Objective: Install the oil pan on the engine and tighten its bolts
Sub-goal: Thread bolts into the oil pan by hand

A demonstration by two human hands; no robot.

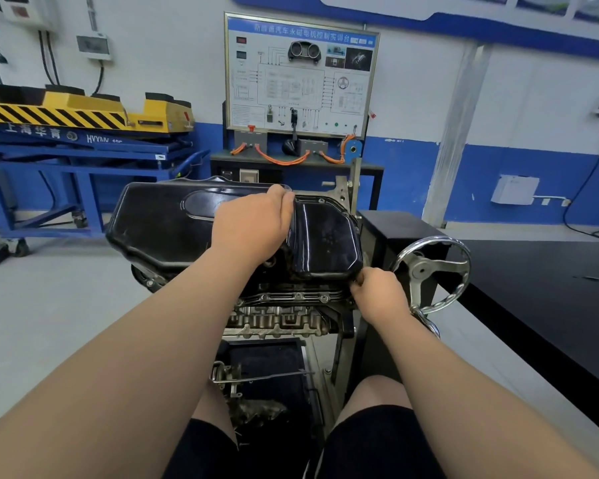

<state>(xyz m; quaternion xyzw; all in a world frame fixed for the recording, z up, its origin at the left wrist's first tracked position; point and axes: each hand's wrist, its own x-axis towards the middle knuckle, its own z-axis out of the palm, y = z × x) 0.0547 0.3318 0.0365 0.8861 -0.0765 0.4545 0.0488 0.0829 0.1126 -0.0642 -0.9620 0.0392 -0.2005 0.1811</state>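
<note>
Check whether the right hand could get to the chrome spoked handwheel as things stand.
Probably yes. The right hand pinches at the near right corner of the glossy black metal oil pan, and the chrome spoked handwheel stands just to its right with nothing between them.

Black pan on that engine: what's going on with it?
A person is setting the black oil pan onto the engine. The left hand lies across the pan's top, with its fingers curled over the far edge. The right hand pinches the pan's near right corner. The pan does not look fully seated yet, and neither hand holds a tool.
</note>
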